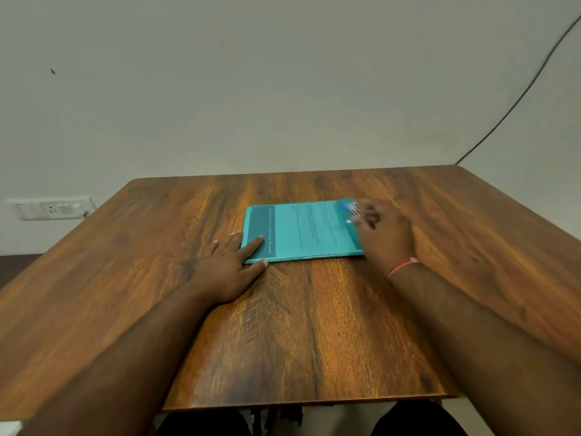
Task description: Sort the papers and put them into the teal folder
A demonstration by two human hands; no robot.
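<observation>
- From the head view I see a flat, translucent teal plastic folder (pixel 303 231) lying closed on the brown wood-grain surface (pixel 314 325). It is nearer the far edge than the near one, and roughly midway between the left and right edges.
- Printed white paper sheets (pixel 314 226) show through the folder's cover, inside it.
- My left hand (pixel 231 269) lies flat with its fingers spread and straight. The forefinger rests on the folder's near left corner and the thumb tip touches the folder's near edge.
- My right hand (pixel 385 234) is at the folder's right edge, over a small white snap button (pixel 348 221). It is blurred, so I cannot tell whether its fingers pinch anything.
- A thin red thread band (pixel 404 265) circles the right wrist.
- Beyond the surface's left edge a white wall socket (pixel 50 209) sits on the pale wall.
- A dark cable (pixel 518 99) runs down the wall towards the far right corner.
</observation>
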